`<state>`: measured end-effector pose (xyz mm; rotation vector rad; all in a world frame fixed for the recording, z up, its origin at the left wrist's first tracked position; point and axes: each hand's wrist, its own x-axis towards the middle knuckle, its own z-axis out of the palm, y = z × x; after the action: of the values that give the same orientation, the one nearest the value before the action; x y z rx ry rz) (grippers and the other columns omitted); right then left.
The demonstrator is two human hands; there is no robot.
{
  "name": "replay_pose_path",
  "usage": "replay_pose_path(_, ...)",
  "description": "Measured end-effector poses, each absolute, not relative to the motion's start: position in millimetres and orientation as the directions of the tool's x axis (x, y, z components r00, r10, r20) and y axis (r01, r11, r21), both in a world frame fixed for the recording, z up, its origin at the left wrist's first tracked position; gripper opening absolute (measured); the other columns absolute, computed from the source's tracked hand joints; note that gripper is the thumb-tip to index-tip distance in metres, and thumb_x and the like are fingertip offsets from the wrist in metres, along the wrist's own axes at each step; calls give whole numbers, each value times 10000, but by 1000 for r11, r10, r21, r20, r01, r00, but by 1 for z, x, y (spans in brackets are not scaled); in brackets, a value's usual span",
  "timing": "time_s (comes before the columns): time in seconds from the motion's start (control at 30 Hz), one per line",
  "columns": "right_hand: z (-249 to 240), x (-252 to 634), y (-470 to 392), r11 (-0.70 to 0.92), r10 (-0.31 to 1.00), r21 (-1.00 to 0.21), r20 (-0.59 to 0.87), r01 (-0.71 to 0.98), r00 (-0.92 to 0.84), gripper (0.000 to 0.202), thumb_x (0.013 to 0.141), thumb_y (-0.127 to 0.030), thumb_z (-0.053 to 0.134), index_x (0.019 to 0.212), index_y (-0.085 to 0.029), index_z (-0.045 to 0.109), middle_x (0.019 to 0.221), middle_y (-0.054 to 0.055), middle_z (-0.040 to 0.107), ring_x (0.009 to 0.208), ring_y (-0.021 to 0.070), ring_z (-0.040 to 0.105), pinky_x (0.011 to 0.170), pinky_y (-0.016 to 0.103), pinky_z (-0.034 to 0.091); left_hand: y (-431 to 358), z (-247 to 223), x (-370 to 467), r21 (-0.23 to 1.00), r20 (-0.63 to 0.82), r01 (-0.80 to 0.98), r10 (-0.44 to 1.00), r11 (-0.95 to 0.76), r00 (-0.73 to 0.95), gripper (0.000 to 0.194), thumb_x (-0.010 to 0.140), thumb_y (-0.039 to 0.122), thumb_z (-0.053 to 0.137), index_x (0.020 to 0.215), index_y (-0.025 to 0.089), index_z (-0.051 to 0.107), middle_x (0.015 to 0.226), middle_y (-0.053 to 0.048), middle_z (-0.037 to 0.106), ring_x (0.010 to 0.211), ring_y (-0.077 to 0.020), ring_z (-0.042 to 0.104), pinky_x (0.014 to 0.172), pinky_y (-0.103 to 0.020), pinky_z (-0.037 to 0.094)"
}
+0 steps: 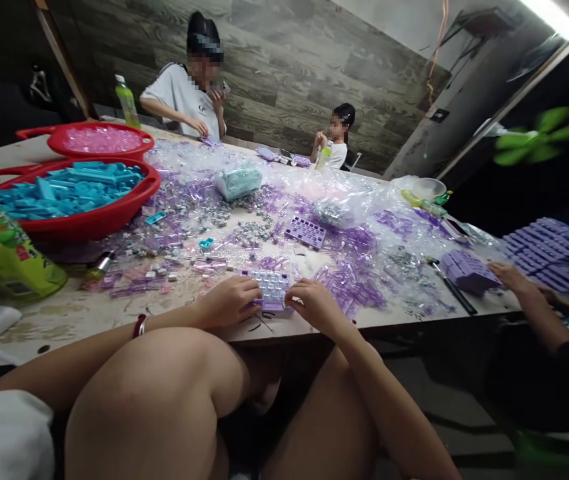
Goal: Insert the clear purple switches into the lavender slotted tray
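Observation:
A purple tray (273,288) with rows of clear pieces lies at the table's near edge. My left hand (234,300) closes its fingers on the left side of this tray. At the tray's right side is my right hand (314,303), its fingers curled and pressed together; whether a small piece is between them is too small to tell. Farther back rests another purple tray (306,232) with dark slots. Loose purple translucent pieces (354,287) are heaped to the right of my hands.
Red baskets hold blue pieces (72,187) and pink pieces (102,139) at the left. A green bottle (19,260) stands near them. Two people sit across the table. Another person's hand (509,275) touches stacked purple trays (469,271) at the right.

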<state>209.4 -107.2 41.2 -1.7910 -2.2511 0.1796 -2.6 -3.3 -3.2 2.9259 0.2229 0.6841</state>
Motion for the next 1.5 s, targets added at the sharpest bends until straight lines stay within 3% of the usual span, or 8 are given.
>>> replay_pose_path(0.33,35,207,-112,227,962,-169,196,959,-193,112,822,-128,636,757,-201,691,836,32,705,866,198,605,783,328,401,-2,-5,-2,170,414,119,181,-978,892,198,913,307,478,930,153,601,891,-65,603,857,-197,536,785,-328,414)
replay_pose_path(0.6,33,213,-117,283,920,-392,369,875,-132,68,780,-184,692,842,-208,680,906,32,675,833,167,623,766,289,479,-2,-6,-3,163,429,116,176,-980,886,177,911,294,488,933,157,598,888,-64,603,845,-191,537,774,-330,416)
replay_pose_path(0.7,41,249,-115,220,853,-453,518,864,55,85,826,-214,622,886,-190,676,941,51,671,854,165,624,768,288,504,-3,-4,-2,158,440,115,174,-981,881,156,909,277,489,930,163,594,876,-64,604,834,-192,534,755,-330,414)
replay_pose_path(0.77,47,289,-114,-27,745,-442,590,896,313,161,830,-163,550,929,-173,677,974,72,669,885,180,617,771,304,508,-3,-3,-2,150,443,112,168,-982,881,142,909,259,484,926,165,589,858,-61,601,814,-188,529,738,-329,412)
replay_pose_path(0.83,52,336,-118,-408,585,-425,558,808,589,318,787,-66,459,1002,-168,669,1036,78,661,922,176,606,812,304,492,-3,-4,-2,150,443,106,163,-983,882,137,910,253,479,927,165,583,852,-59,595,800,-185,524,727,-328,412)
replay_pose_path(1.0,46,429,-145,-660,443,-408,467,631,765,398,672,-40,445,979,-81,695,968,163,676,907,268,615,827,378,464,-2,-8,-3,168,436,108,172,-980,883,132,912,259,481,929,168,575,871,-60,589,819,-188,521,742,-334,414)
replay_pose_path(1.17,24,464,-164,-746,467,-357,322,563,823,237,676,-137,558,827,-144,741,774,109,701,792,246,643,755,314,470,0,-10,-2,182,434,105,176,-978,884,143,918,266,474,942,170,577,876,-60,592,827,-188,526,742,-335,417)
replay_pose_path(1.5,5,473,-150,-732,560,-343,189,588,807,154,634,-139,661,774,-152,724,795,83,713,777,199,647,730,269,464,0,-8,-2,178,446,100,171,-979,879,140,910,268,481,918,174,585,851,-58,595,806,-191,533,722,-334,413)
